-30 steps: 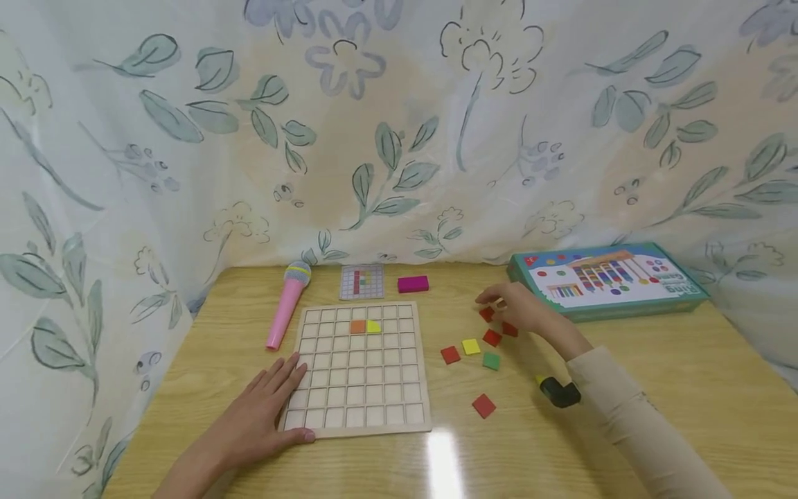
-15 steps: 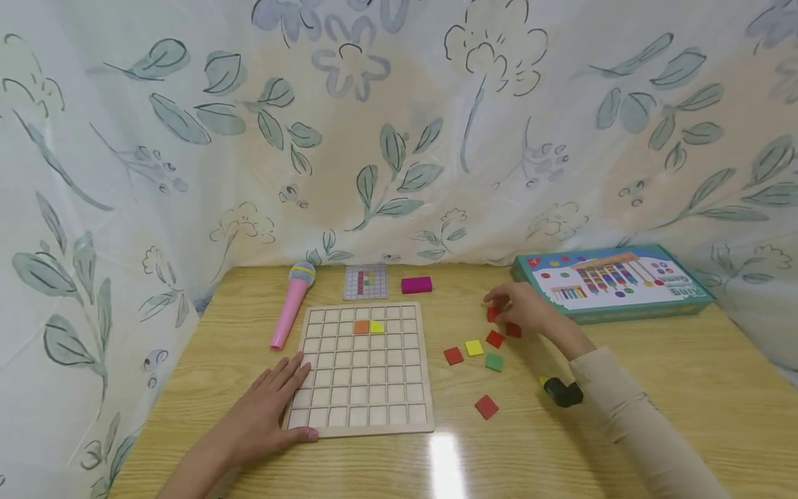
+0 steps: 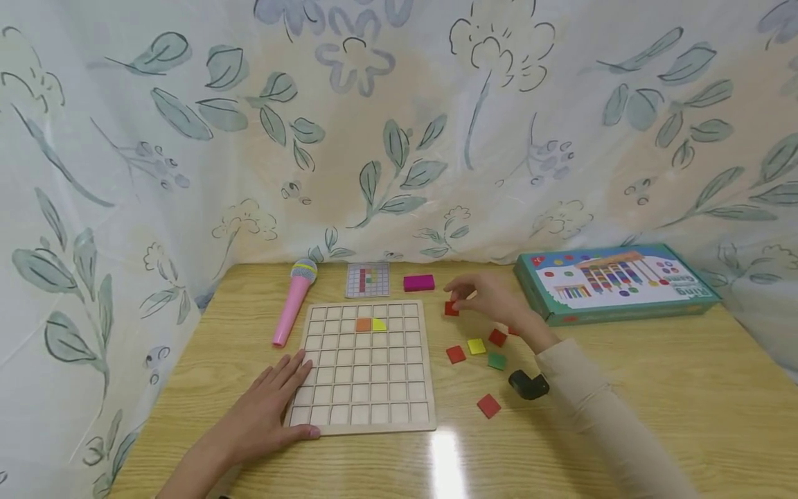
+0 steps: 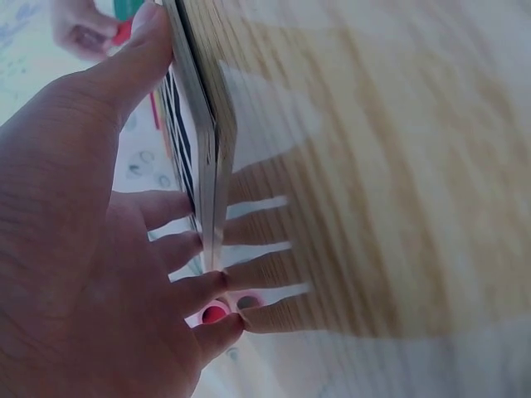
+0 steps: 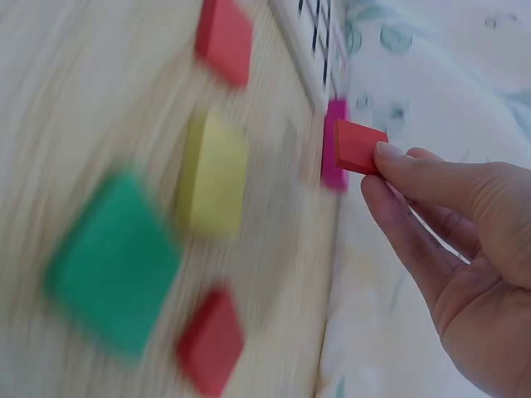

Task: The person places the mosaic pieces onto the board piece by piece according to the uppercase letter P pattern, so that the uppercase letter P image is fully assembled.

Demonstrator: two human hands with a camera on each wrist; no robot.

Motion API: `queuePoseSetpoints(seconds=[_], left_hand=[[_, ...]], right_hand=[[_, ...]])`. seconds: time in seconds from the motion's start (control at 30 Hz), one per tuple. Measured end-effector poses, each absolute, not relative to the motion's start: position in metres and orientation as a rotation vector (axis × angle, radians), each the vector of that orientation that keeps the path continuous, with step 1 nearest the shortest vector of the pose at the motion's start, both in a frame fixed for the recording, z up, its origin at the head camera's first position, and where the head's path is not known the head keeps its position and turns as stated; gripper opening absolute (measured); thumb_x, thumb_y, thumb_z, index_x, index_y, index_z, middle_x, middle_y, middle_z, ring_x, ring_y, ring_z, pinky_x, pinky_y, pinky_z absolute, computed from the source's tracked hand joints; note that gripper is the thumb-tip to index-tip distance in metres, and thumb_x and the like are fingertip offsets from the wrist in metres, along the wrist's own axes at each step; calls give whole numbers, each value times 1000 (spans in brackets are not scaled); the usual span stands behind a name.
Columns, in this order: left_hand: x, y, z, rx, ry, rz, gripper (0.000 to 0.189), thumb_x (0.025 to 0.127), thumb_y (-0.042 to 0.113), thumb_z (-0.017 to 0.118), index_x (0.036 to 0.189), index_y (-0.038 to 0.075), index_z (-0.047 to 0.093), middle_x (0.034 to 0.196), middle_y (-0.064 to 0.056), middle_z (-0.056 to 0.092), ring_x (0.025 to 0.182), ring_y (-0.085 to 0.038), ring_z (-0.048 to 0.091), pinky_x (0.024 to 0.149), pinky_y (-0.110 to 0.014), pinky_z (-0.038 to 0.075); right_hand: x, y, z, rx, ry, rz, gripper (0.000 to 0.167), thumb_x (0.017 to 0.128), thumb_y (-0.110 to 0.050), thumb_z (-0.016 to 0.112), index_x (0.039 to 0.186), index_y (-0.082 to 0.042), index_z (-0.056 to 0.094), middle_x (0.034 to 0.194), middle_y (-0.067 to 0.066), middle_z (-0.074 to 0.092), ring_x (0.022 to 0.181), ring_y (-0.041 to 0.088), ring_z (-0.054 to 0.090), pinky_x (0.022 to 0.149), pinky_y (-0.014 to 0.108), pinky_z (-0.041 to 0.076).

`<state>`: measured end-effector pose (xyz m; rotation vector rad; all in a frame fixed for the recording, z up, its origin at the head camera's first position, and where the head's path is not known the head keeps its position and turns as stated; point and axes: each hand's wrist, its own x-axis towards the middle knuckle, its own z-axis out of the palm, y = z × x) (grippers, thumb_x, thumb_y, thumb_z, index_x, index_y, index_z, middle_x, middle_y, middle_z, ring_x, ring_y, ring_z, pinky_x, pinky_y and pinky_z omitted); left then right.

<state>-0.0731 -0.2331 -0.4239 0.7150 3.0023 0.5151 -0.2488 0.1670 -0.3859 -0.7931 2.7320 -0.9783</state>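
Pinching right fingers [image 5: 405, 234], square red tile [image 5: 358, 148] between, perhaps wooden.

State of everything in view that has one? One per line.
grid board: flat, two cells filled, the rest empty
orange square: seated in a cell
yellow quarter-circle: seated in the next cell
left hand: spread, touching the board
red tile: lifted, pinched
right hand: pinching that tile
green tile: loose, flat
yellow tile: loose, flat
pattern card: face up
microphone: lying down
box: flat, looks closed
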Motion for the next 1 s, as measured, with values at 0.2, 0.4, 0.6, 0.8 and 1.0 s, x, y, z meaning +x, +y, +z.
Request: queuePoseSetpoints(seconds=[0.2,0.4,0.6,0.8,1.0], left_hand=[[-74,-234,-425,715,3008,513,100,80,70,62,149,2,38,158,-16,30,142,-40,29,111,-58,28],[-74,-234,-425,717,3004,519,100,80,70,62,149,2,38,158,-15,29,143,-40,28,111,-58,27],[-74,-233,-424,718,2997,520,100,80,70,62,149,2,38,158,-15,29,142,-40,28,111,-58,27],[-75,-233,-423,716,2991,522,100,80,70,61,149,2,38,158,-15,29,143,-40,28,111,-58,27],[-75,-233,-424,703,2987,536,100,80,71,61,150,3,38,158,-15,29,143,-40,28,111,-59,27]], right_hand=[[-248,125,-385,-854,2670,-1094,28,85,-1,74,112,2,70,88,2,71,87,20,67,78,33,57],[-244,83,-392,-898,2615,-1202,27,83,-2,76,109,2,71,88,1,70,85,17,66,78,29,56],[-239,50,-398,-947,2543,-1292,22,84,-2,75,106,1,72,88,2,71,83,13,65,74,22,55],[-237,21,-403,-972,2482,-1353,20,85,-1,74,105,2,72,88,4,71,83,14,64,72,19,53],[-238,1,-409,-978,2490,-1311,16,85,-1,73,101,-2,73,88,3,70,83,12,64,73,17,52]])
